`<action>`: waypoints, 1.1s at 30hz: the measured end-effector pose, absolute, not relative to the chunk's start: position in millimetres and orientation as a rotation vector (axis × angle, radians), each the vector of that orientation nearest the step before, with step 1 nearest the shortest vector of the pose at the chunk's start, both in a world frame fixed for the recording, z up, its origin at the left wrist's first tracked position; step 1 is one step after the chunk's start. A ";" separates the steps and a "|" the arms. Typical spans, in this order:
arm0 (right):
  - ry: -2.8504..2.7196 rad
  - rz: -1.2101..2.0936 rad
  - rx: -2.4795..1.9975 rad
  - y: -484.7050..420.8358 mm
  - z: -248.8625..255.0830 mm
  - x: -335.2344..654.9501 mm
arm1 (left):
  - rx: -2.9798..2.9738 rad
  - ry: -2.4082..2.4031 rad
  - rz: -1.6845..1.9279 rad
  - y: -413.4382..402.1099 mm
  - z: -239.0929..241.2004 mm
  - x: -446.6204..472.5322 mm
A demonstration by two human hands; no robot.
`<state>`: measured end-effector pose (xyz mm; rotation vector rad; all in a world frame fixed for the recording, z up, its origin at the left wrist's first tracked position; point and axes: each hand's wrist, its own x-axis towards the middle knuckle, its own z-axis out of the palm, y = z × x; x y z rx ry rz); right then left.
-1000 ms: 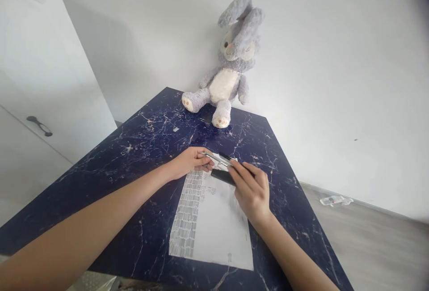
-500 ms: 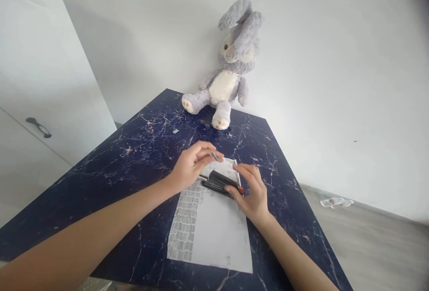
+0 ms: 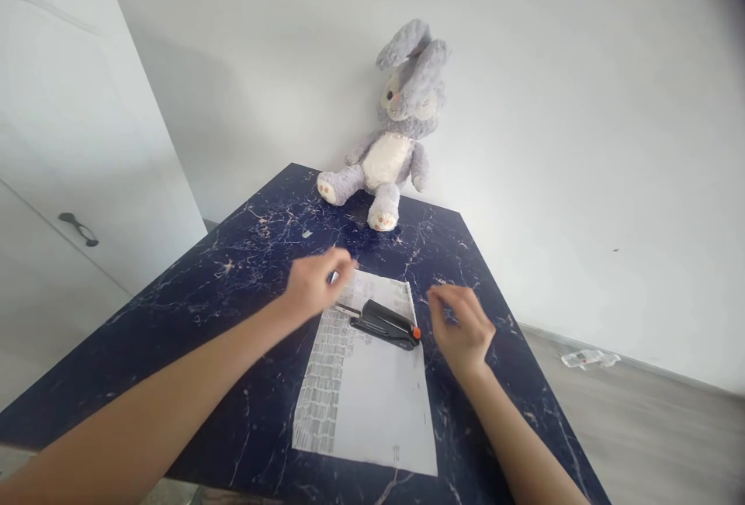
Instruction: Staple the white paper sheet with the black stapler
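A black stapler point(image 3: 384, 324) with an orange end lies on a printed sheet of paper point(image 3: 384, 412); a thin metal rod sticks out of its left end. My left hand point(image 3: 317, 281) hovers over the sheet's upper left corner, thumb and fingers pinched together and a little blurred. Whatever may be between them is hidden. Right of the stapler and apart from it, my right hand point(image 3: 462, 326) is also closed in a pinch, and I cannot make out anything in its fingertips.
A grey plush rabbit point(image 3: 389, 156) sits against the wall at the back of the dark blue marbled table point(image 3: 244, 381). A small pale scrap point(image 3: 306, 233) lies left of it. A white cabinet point(image 3: 87, 140) stands at left; clear plastic packaging point(image 3: 589, 358) lies on the floor at right.
My right hand has let go of the stapler and moved right. My left hand, which held a small metallic strip, has moved left; the strip is no longer visible. The view has shifted slightly.
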<state>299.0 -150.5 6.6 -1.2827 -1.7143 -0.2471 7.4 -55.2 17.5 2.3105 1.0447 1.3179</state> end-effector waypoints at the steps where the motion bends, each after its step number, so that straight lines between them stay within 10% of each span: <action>1: -1.631 -0.273 -1.362 -144.9 10.0 309.3 | 2.265 1.304 1.328 -41.3 18.2 -4.9; 11: -1.634 -0.032 -1.793 -101.9 -30.6 392.0 | 2.407 1.731 0.623 29.5 -24.3 -59.7; 33: -1.653 -0.032 -1.803 -92.6 -43.3 386.6 | 2.560 1.252 0.766 28.2 -25.0 -36.7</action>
